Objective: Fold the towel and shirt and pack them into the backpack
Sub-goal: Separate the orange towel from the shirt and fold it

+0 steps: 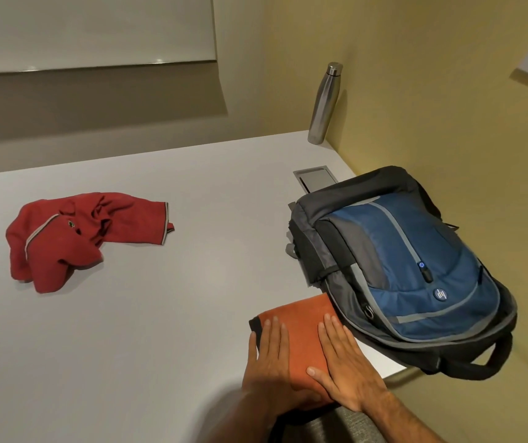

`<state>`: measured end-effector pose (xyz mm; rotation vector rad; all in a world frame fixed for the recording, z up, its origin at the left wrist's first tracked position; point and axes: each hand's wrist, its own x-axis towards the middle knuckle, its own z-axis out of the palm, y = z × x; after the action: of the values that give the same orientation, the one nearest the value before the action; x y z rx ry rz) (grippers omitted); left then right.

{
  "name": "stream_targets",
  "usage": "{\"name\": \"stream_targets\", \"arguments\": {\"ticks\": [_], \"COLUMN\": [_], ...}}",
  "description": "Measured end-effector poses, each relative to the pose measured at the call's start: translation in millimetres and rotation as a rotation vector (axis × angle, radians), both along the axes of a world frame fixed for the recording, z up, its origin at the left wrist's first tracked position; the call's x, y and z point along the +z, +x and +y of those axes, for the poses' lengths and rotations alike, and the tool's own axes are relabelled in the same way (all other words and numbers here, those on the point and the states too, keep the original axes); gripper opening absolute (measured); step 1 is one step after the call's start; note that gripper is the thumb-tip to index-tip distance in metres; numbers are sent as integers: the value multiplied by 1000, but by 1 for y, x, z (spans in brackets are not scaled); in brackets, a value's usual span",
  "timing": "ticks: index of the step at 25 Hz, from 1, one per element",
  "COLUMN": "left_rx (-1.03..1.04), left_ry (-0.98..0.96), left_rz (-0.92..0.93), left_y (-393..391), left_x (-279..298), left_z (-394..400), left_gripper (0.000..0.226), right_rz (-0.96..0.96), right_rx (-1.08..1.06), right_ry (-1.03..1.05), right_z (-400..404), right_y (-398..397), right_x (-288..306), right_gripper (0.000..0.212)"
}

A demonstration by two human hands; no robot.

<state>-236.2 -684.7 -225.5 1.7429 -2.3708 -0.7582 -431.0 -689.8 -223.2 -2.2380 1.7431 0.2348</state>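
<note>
An orange towel (301, 327), folded into a small rectangle, lies at the table's near right edge, touching the backpack. My left hand (267, 362) presses flat on its left side with straight fingers. My right hand (342, 362) lies flat on its right side. A blue and grey backpack (403, 260) lies on its back at the table's right edge, with its zips shut as far as I can tell. A red shirt (74, 238) with a grey-trimmed collar lies crumpled at the left of the table, far from both hands.
A steel water bottle (325, 103) stands at the far right corner against the yellow wall. A metal cable hatch (315, 179) is set into the white table (160, 314) behind the backpack. The backpack's lower part overhangs the table's right edge.
</note>
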Motion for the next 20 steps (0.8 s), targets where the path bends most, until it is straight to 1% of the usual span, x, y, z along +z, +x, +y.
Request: {"name": "stream_targets", "arguments": {"ticks": [3, 6, 8, 10, 11, 13, 15, 16, 18, 20], "left_rx": [-12, 16, 6, -38, -43, -25, 38, 69, 164, 286], "left_ry": [54, 43, -1, 18, 32, -18, -90, -91, -94, -134], "left_rz": [-4, 24, 15, -9, -30, -89, -96, -93, -125, -108], "left_y": [-6, -7, -2, 10, 20, 44, 76, 95, 136, 182], "left_x": [0, 0, 3, 7, 9, 18, 25, 27, 32, 34], "left_z": [-4, -5, -5, -9, -12, -17, -25, -29, -38, -46], "left_gripper": [123, 116, 109, 106, 104, 96, 89, 85, 77, 77], "right_rz": [5, -22, -53, -80, -94, -91, -133, -153, -196, -253], "right_rx": [-1, -3, -40, -59, -60, -40, -14, 1, 36, 46], "right_ry": [68, 73, 44, -6, -11, -49, -85, -105, -125, -126], "right_z": [-3, -4, -3, -5, -9, -19, -33, -42, -58, -74], "right_y": [-5, -3, 3, 10, 16, 33, 56, 71, 99, 128], "right_x": [7, 13, 10, 7, 9, 15, 22, 27, 36, 39], "right_gripper": [97, 103, 103, 97, 93, 87, 81, 80, 88, 100]}}
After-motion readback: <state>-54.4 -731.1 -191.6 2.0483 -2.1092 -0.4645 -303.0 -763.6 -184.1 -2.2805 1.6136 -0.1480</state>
